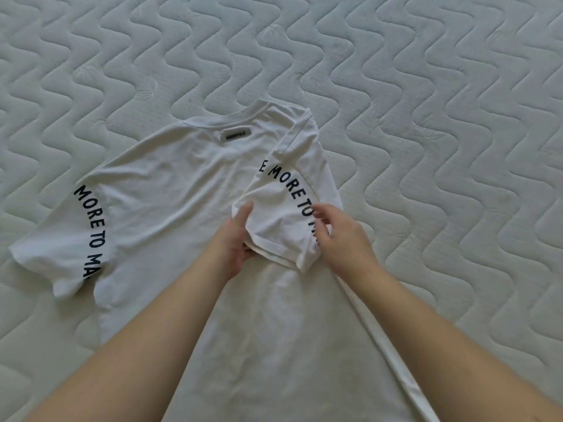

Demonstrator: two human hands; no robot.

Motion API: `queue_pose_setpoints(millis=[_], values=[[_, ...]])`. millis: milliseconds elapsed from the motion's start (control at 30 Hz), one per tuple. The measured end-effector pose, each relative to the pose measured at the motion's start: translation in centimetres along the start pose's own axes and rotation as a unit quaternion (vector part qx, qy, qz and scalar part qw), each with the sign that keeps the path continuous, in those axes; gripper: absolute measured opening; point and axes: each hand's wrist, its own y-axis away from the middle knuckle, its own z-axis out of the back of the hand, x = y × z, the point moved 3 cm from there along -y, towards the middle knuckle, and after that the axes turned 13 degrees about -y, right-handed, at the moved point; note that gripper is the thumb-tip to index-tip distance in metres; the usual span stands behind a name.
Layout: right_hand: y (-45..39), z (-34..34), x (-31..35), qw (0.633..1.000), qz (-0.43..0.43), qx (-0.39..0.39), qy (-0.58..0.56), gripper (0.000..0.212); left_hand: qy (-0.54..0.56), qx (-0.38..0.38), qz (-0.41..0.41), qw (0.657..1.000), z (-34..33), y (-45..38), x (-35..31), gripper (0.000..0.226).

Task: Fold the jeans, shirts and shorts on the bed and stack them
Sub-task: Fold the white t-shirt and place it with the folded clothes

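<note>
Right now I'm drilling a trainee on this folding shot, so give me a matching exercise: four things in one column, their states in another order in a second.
Things:
1. right sleeve
2. left sleeve
3. label
4. left hand

States:
A. lies spread out flat on the mattress
B. dark patch below the collar
C. folded in over the shirt body
D. grips a sleeve hem

Pairs: 1-C, 2-A, 3-B, 4-D
</note>
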Motion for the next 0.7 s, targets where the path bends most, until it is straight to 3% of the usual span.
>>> queue_pose_setpoints(millis=[67,233,367,467,533,600,700], values=[[1.7,0.7,-2.4,0.998,-0.003,-0.022,0.058,0.034,-0.022,-0.046,-0.024,0.998,-0.3,0.4,1.2,0.017],[5.2,-0.3,-6.1,0.973,-0.037,-0.008,0.226,0.052,-0.048,-0.133,-0.052,0.989,-1.0,1.4,2.5,0.035],[5.2,-1.1,-6.3,0.96,-0.018,-0.012,0.281,0.068,-0.012,-0.106,-0.101,0.989,-0.9,2.1,1.5,0.035],[4.2,-2.3,-5.8,0.954,0.028,-0.02,0.297,0.077,-0.001,-0.135,-0.138,0.981,0.4,2.3,0.0,0.031],[3.5,-3.4,-5.2,0.954,0.053,-0.021,0.295,0.068,0.001,-0.161,-0.164,0.973,1.3,2.1,-0.9,0.029],[3.0,-4.2,-4.5,0.956,0.084,-0.042,0.279,0.046,0.029,-0.178,-0.165,0.97,1.8,1.7,-1.0,0.029],[2.6,-4.9,-4.1,0.965,0.096,-0.052,0.239,0.027,0.039,-0.133,-0.062,0.988,1.0,1.6,0.6,0.043]])
